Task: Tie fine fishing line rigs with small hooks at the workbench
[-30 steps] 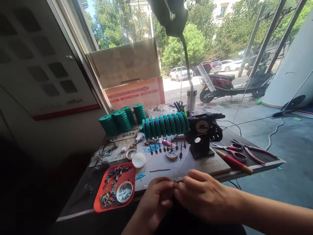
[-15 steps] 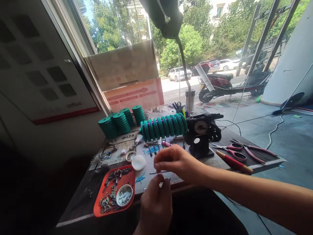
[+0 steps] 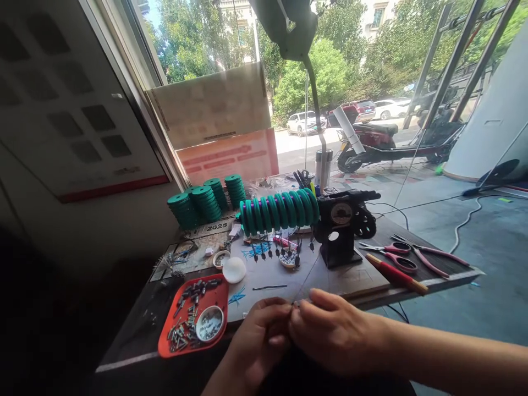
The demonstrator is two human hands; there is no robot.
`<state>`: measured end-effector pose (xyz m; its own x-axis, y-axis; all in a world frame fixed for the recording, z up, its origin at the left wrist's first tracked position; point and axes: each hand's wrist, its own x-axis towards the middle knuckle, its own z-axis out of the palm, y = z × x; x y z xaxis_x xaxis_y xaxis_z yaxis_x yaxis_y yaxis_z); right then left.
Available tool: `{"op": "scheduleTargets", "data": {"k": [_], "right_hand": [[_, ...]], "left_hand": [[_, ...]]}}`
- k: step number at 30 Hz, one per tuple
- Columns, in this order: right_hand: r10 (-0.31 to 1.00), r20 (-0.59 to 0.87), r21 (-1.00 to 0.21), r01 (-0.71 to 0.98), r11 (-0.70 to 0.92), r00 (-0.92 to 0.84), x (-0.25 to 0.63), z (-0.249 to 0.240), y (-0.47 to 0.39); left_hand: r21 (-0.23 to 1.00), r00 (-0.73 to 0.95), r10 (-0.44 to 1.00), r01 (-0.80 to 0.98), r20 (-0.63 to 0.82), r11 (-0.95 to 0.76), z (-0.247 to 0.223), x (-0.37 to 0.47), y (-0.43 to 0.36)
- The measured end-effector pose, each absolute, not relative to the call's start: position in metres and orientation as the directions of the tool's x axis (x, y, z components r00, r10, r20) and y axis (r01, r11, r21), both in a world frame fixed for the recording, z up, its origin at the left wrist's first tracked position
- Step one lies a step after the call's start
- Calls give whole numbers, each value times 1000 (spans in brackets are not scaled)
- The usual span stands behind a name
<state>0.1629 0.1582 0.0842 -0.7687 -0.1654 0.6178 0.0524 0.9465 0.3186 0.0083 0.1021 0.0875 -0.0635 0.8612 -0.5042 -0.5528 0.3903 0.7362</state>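
Note:
My left hand (image 3: 262, 333) and my right hand (image 3: 330, 327) meet at the table's front edge, fingertips pinched together. Something tiny is between them, mostly hidden by the fingers. A thin line (image 3: 308, 281) appears to run from the fingertips up toward the green spools. Beyond the hands, a row of green spools (image 3: 278, 213) sits on a black winding machine (image 3: 340, 225), with small dark weights (image 3: 263, 256) hanging beneath. A short dark strand (image 3: 269, 287) lies on the board just ahead of my left hand.
An orange tray (image 3: 164, 345) with metal parts and a small white cup (image 3: 223, 324) stands at left. Nearby are a white lid (image 3: 234, 270), blue strips (image 3: 236, 297) and stacked green spools (image 3: 205, 203). Scissors (image 3: 398, 258), pliers (image 3: 433, 261) and a red-handled tool (image 3: 391, 273) lie at right.
My right hand has come down from above the board to join my left hand at the front edge. The dark strand and a small dish of beads are now uncovered.

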Motion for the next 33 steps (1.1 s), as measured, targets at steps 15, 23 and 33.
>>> {"op": "scheduleTargets", "data": {"k": [15,23,33], "right_hand": [[552,181,-926,48,374,-814,98,136,190],[431,490,-587,80,806,-758,134,118,173],[-61,563,38,-47,998,-824,160,88,146]], "left_hand": [[8,173,584,956,793,-294,59,0,90],[997,-266,961,-6,-70,71,89,11,96],[919,-195,927,-301,-320,254,85,13,97]]}}
